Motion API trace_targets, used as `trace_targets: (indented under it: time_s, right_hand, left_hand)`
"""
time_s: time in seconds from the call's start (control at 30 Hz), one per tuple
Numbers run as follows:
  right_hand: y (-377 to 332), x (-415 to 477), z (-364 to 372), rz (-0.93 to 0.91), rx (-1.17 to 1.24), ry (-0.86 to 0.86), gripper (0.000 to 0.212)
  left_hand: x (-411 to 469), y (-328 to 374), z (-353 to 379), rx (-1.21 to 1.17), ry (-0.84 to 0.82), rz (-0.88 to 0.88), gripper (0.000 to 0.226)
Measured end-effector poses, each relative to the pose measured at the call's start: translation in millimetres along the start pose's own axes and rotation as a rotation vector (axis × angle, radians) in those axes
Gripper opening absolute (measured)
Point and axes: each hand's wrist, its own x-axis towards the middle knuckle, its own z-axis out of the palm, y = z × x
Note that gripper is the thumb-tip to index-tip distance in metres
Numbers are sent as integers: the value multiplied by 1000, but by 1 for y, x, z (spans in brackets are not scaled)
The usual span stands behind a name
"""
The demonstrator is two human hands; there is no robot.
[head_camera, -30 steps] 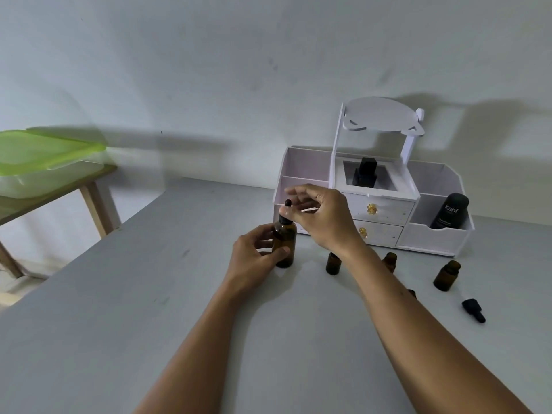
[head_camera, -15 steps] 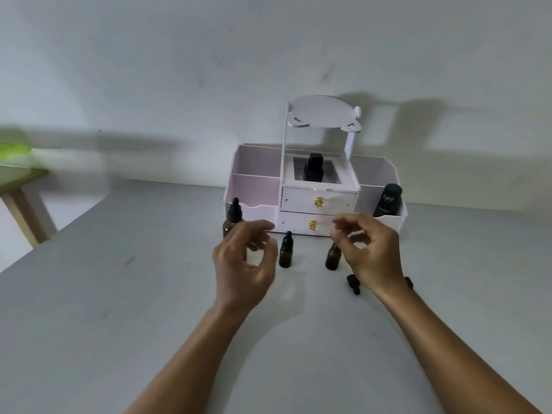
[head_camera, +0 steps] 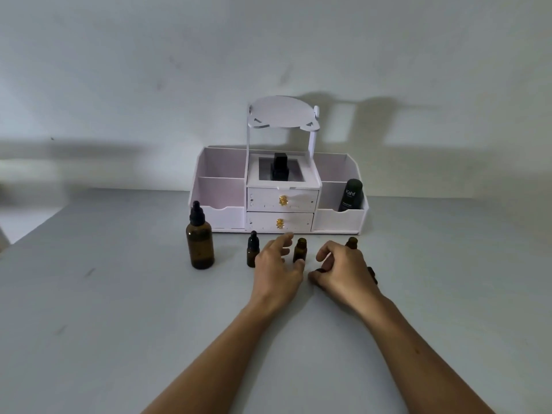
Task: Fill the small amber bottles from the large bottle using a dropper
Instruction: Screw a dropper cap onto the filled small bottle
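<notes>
Bare left forearm, bare right forearm

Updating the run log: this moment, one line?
large bottle capped; left hand beside uncapped small bottle; right hand at loose cap

Large bottle: amber, black dropper cap on, upright, well off at 9 o'clock of both hands.
Capped small bottle: upright, just at 9 o'clock of the left hand.
Open small bottle: upright between the hands, with the left thumb at its base.
Left hand: fingers loose and spread.
Right hand: fingers curled over a dark cap on the table; whether it grips the cap is unclear.
Third small bottle: at its 12 o'clock, half hidden.
</notes>
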Motion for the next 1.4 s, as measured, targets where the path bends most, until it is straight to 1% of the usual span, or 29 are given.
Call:
trace_targets:
  time_s: [0.03,0.1,0.2,0.3,0.43,0.5,0.67,0.87,0.97,1.1,1.17,1.27,1.4]
  right_hand:
    - [0,1,-1,2,-1,17,27]
    - [0,5,-5,-30,25,115,29]
    - [-2,15,-18,-76,242,269,32]
    - [-9,27,-30,-97,480,255,33]
    - [-13,34,-36,-157,601,204,29]
    - [-12,35,-36,-171,627,183,29]
    - [-8,40,-27,-205,629,111,25]
    - [-7,43,-6,-265,458,82,30]
    - [-3,40,6,-254,405,87,34]
    - [0,33,12,-225,485,109,38]
    - [0,30,16,-216,575,142,40]
    - [0,27,22,-184,708,198,33]
    - [1,29,28,-208,672,280,27]
  left_hand:
    - [3,-1,1,0,1,-11,58]
    - [9,-4,4,-10,0,-34,57]
    - [15,-8,6,-5,-4,-39,53]
    - [18,-10,7,-38,1,-45,46]
    - [19,-11,7,-69,-30,-55,37]
    - [19,-11,7,-66,-31,-42,33]
    - [18,-11,6,-66,-42,-24,33]
    - [18,-9,6,-48,-45,7,29]
    - [17,-8,5,-30,-43,24,27]
    - [18,-9,4,-23,-46,33,28]
    - [18,-10,4,-27,-51,38,27]
    - [18,-11,4,-43,-47,37,25]
    - [17,-10,5,-40,-45,49,25]
